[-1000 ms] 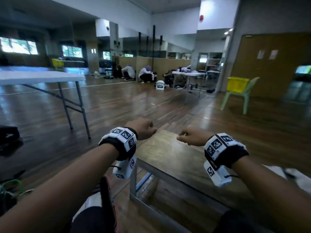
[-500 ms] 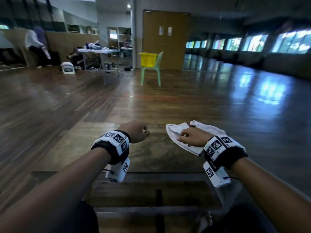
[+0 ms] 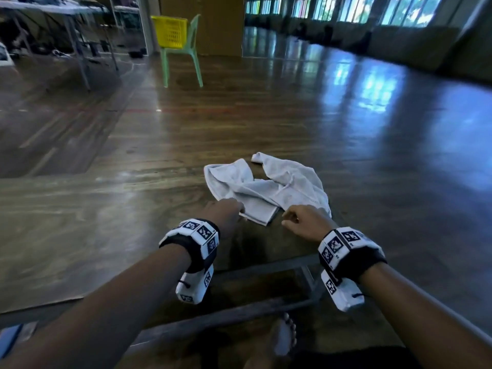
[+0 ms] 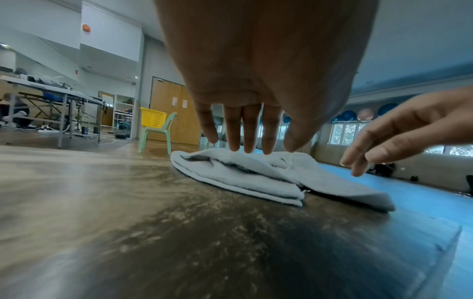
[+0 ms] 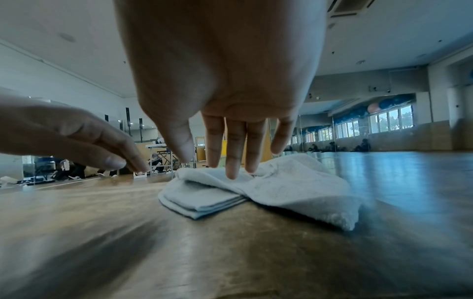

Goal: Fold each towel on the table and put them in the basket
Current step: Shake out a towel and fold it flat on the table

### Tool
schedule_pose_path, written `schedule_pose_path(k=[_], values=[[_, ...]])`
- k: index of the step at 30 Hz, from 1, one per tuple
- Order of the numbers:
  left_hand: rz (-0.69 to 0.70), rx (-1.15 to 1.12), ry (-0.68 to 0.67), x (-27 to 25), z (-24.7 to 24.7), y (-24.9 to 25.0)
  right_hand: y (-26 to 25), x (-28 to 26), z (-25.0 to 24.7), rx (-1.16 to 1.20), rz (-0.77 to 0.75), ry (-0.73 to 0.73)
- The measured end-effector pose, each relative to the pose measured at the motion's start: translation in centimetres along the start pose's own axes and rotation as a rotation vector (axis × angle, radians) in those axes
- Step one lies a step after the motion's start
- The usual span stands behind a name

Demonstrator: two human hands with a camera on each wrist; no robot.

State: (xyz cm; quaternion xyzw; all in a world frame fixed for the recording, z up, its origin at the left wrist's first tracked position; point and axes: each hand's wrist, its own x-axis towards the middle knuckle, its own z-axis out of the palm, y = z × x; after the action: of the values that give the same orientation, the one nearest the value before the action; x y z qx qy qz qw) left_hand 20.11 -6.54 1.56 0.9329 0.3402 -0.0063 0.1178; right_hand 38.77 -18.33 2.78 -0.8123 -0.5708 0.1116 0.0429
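A crumpled white towel (image 3: 269, 187) lies on the wooden table (image 3: 106, 222), partly doubled over at its near left corner. My left hand (image 3: 239, 209) is at that near corner, its straight fingers (image 4: 245, 141) pointing down just over the cloth. My right hand (image 3: 287, 219) hovers beside the towel's near right part, its fingers (image 5: 232, 153) spread and straight. Neither hand holds anything. The yellow basket (image 3: 171, 31) sits on a green chair (image 3: 183, 62) far across the room. In both wrist views the towel (image 4: 256, 178) (image 5: 268, 188) lies flat under the fingertips.
The table's right edge (image 4: 435, 232) runs close to the towel's right side. A metal frame (image 3: 266, 267) and my bare foot (image 3: 282, 339) show below the near edge. A folding table (image 3: 66, 12) with clutter stands at the far left, with shiny wooden floor (image 3: 372, 115) around.
My head has turned right and down, bringing the towel into view. The right hand gripped the towel half a second ago and has let go. Both fists have opened.
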Motion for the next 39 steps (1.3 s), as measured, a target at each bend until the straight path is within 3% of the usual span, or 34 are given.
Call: schedule_pose_path(k=[6, 11, 16, 21, 24, 29, 33, 39], values=[[0.072, 0.077, 0.116, 6.9, 1.0, 0.3, 1.2, 5.8, 2.0, -0.042, -0.036, 0.089], [-0.015, 0.358, 0.144, 10.3, 2.0, -0.3, 0.8, 9.5, 3.8, -0.046, -0.037, 0.062], [-0.05, 0.399, 0.146, 10.6, 2.5, -1.6, 0.2, 10.1, 5.5, -0.176, -0.021, 0.108], [0.036, 0.239, 0.133, 8.5, 1.4, -1.8, -0.8, 8.9, 4.9, -0.199, -0.02, 0.05], [0.085, 0.229, 0.198, 6.7, -0.2, -1.5, -1.6, 7.6, 4.0, -0.188, -0.059, 0.056], [0.134, 0.265, 0.316, 3.7, -5.1, -1.1, -3.3, 4.7, -0.7, -0.054, -0.117, 0.183], [0.145, 0.258, 0.435, 0.6, -11.2, -0.6, -5.3, 1.9, -7.8, 0.02, -0.18, 0.361], [0.13, 0.337, 0.628, -5.0, -21.1, 0.9, -9.6, -2.6, -18.7, 0.043, -0.305, 0.49]])
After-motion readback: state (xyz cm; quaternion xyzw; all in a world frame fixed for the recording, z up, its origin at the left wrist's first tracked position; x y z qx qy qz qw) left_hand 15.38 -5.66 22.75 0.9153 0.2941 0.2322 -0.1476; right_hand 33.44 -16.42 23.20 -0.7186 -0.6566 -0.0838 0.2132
